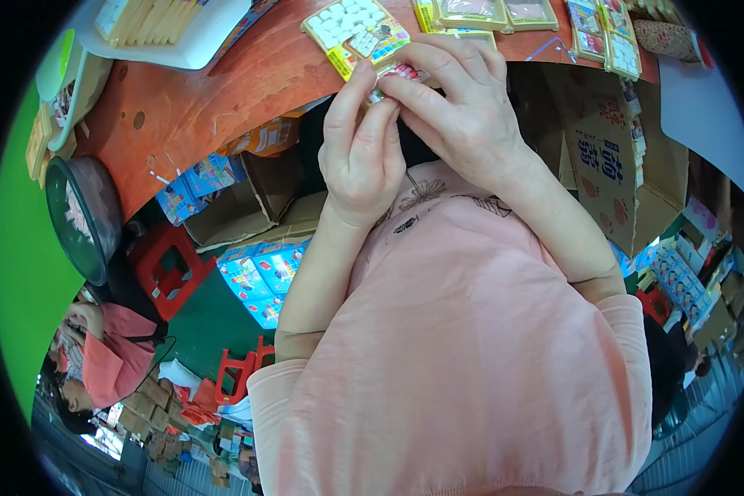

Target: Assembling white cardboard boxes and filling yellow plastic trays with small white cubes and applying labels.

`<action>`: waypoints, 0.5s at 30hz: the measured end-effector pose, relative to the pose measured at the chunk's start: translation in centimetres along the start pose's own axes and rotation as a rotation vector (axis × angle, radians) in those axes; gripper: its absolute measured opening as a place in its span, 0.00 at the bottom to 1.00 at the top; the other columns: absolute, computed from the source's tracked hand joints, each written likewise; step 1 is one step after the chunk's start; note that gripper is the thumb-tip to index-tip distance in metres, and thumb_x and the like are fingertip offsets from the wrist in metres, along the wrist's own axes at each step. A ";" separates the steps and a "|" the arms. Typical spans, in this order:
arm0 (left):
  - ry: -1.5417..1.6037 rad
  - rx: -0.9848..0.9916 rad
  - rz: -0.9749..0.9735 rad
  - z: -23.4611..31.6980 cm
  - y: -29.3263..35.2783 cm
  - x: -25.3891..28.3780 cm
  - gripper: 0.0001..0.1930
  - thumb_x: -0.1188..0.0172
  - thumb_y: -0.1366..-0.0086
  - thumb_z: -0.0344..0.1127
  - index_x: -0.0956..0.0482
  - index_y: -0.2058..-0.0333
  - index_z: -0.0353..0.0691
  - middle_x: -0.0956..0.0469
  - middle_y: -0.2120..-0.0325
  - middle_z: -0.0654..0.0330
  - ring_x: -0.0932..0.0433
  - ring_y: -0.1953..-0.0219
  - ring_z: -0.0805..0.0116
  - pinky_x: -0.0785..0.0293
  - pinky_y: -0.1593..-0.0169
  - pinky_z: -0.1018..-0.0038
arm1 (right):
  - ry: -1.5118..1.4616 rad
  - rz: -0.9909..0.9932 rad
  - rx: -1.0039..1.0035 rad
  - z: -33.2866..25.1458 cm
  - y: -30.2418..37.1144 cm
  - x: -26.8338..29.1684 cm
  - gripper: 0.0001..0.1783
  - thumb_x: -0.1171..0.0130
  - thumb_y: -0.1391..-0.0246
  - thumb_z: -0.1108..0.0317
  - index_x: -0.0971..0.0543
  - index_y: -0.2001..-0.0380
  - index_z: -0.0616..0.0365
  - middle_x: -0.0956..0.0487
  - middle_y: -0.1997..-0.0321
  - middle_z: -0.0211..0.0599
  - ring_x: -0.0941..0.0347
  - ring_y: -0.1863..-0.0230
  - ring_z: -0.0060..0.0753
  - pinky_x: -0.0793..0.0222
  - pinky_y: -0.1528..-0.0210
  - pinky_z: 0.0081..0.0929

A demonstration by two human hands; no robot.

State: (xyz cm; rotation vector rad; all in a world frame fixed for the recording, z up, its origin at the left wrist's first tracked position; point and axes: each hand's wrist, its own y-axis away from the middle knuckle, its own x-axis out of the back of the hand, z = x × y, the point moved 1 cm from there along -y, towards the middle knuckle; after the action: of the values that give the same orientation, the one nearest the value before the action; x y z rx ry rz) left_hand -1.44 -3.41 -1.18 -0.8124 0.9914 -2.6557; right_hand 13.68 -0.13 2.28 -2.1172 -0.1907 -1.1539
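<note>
My left hand (360, 153) and my right hand (469, 112) meet over the near edge of the table. Thumbs and fingers of both are pinched together around a small colourful piece (377, 95), mostly covered by the fingertips, so its kind is unclear. Just beyond them lies a yellow printed package (339, 62) with white block-like pieces (347, 23) in it. Something pink and red (403, 72) shows behind my right fingers. Farther right, shallow yellow trays (469, 11) sit close to my right knuckles.
The reddish wooden table (215, 91) curves around me. A white tray (211, 50) of wooden sticks stands at left, above a dark basin (76, 217). More small packs (620, 51) lie right. Open cardboard boxes (608, 157) and red stools (167, 269) stand below; another person (120, 355) sits left.
</note>
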 end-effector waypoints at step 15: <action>-0.059 0.006 0.071 0.1 0.2 0.0 0.08 0.35 0.37 0.20 0.19 0.59 0.28 0.25 0.46 0.42 0.19 0.50 0.52 0.17 0.51 0.66 | -0.108 0.064 0.119 0.1 0.2 -1.0 0.21 0.31 0.60 0.79 0.20 0.58 0.62 0.21 0.54 0.42 0.22 0.57 0.45 0.22 0.57 0.35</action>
State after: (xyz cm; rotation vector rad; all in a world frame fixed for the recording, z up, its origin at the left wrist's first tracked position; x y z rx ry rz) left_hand -1.40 -3.62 -1.30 -0.8333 0.9784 -2.5591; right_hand 13.26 0.02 1.37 -2.0666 -0.2338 -0.9683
